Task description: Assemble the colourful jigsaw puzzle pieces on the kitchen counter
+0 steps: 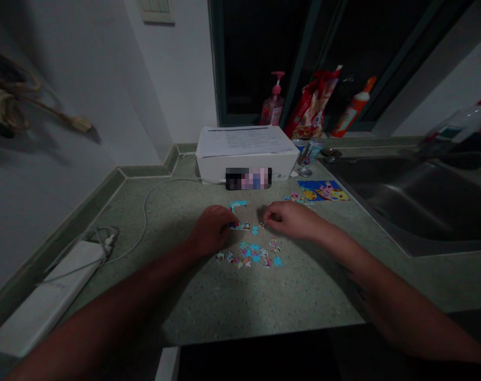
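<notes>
My left hand is closed, its curled fingertips at the left end of a joined strip of jigsaw puzzle pieces. Fingers and thumb of my right hand are pinched together at a small jigsaw piece. A light-blue corner of joined pieces lies above the strip. Between the hands is a loose blue piece. Several loose pieces are scattered nearer to me, and another pile sits beyond my right hand, partly hidden by it.
A white box stands at the back, with a phone leaning on it and a cable running left to a white power strip. A colourful picture card lies near the sink. Bottles and a red bag stand by the window.
</notes>
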{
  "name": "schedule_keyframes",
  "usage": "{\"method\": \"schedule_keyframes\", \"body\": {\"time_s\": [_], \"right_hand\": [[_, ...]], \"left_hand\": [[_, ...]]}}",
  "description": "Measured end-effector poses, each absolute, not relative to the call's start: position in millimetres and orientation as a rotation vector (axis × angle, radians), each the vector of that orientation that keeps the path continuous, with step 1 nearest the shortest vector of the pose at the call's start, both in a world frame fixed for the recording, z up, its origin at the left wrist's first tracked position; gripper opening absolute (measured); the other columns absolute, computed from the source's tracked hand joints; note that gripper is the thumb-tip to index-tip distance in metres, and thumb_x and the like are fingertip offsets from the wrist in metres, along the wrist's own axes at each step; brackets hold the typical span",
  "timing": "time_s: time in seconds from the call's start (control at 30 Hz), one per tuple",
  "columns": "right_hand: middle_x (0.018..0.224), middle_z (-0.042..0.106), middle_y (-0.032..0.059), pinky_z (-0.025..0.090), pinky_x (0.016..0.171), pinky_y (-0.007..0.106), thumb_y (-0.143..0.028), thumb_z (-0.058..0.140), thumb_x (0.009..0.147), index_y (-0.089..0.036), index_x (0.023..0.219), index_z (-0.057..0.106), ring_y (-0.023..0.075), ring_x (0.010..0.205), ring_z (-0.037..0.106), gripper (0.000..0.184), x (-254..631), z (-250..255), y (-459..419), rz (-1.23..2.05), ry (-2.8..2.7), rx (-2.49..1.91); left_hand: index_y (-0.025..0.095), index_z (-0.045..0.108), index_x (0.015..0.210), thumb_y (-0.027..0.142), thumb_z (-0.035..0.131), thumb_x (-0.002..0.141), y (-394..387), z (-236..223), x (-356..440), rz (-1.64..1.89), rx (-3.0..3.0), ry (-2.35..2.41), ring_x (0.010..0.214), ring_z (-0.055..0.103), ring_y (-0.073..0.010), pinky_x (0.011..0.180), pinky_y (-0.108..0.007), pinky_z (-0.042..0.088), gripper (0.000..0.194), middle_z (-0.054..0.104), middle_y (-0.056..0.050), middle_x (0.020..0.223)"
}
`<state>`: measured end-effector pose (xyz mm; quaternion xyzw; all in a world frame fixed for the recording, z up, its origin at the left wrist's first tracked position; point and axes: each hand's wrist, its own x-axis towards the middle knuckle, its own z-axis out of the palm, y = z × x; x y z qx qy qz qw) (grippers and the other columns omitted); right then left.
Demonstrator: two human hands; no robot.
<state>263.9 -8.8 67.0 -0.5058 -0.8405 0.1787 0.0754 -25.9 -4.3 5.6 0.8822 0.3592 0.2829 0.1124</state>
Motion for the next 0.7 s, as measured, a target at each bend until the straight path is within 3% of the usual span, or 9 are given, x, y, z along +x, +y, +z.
{"method": "schedule_keyframes", "body": {"time_s": [0.27, 0.5, 0.7], "right_hand": [[0.1, 0.08, 0.0113, 0.049, 0.069, 0.037, -0.019, 0.06, 0.1, -0.023, 0.094, 0.08, 0.0258, 0.083, 0.073, 0.021, 246, 52, -15, 0.088, -2.597, -1.648], [0.099, 0.078, 0.0151, 0.049, 0.072, 0.039, -0.021, 0.055, 0.104, -0.019, 0.098, 0.079, 0.0285, 0.087, 0.072, 0.025, 243, 47, -14, -0.022, -2.543, -1.685], [0.098, 0.078, 0.013, 0.046, 0.07, 0.037, -0.02, 0.056, 0.103, -0.02, 0.096, 0.079, 0.0247, 0.083, 0.07, 0.024, 245, 43, -13, -0.011, -2.539, -1.686]], "left_hand": [[0.025, 0.079, 0.106, 0.005, 0.055, 0.087, -3, 3, -26, 0.857, 2.551, 1.143, 0.105, 0.075, -0.0275, 0.104, -0.058, 0.061, 0.036, 0.081, -0.006, 0.106], [0.04, 0.08, 0.108, 0.006, 0.056, 0.088, -5, 8, -26, 0.805, 2.504, 1.176, 0.106, 0.074, -0.0286, 0.105, -0.063, 0.06, 0.046, 0.081, -0.002, 0.108], [0.027, 0.079, 0.106, 0.005, 0.056, 0.088, -2, 4, -27, 0.811, 2.567, 1.15, 0.103, 0.074, -0.0269, 0.103, -0.056, 0.059, 0.036, 0.081, -0.005, 0.104]]}}
